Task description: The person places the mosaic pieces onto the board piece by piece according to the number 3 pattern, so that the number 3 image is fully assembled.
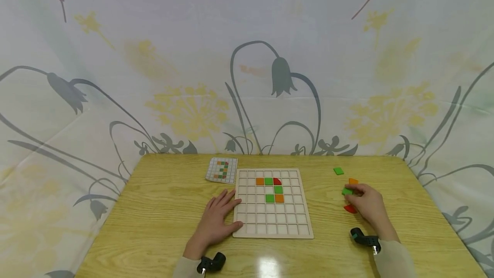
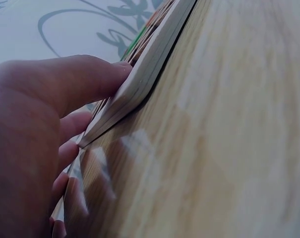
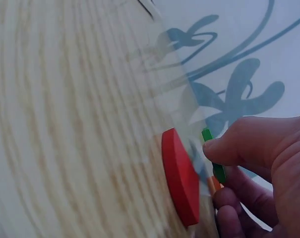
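My left hand (image 1: 218, 222) rests at the left edge of a pale wooden grid board (image 1: 254, 229), fingers spread. In the left wrist view its thumb (image 2: 97, 79) lies on the board's rim. Orange, green and red tiles sit in the board's upper cells. To the right of the board, my right hand (image 1: 368, 203) pinches a green square tile (image 3: 214, 156) between thumb and fingers, the tile standing on edge in the right wrist view. A red rounded tile (image 3: 180, 178) lies just beside that hand, and an orange tile (image 1: 353, 181) is beyond the fingertips, partly covered in the right wrist view.
Behind the board's left corner lies a small card (image 1: 210, 170) printed with a coloured grid pattern. Another green tile (image 1: 338, 170) lies farther back on the wooden table (image 1: 154, 209). A flower-patterned cloth (image 1: 185, 55) hangs behind the table's far edge.
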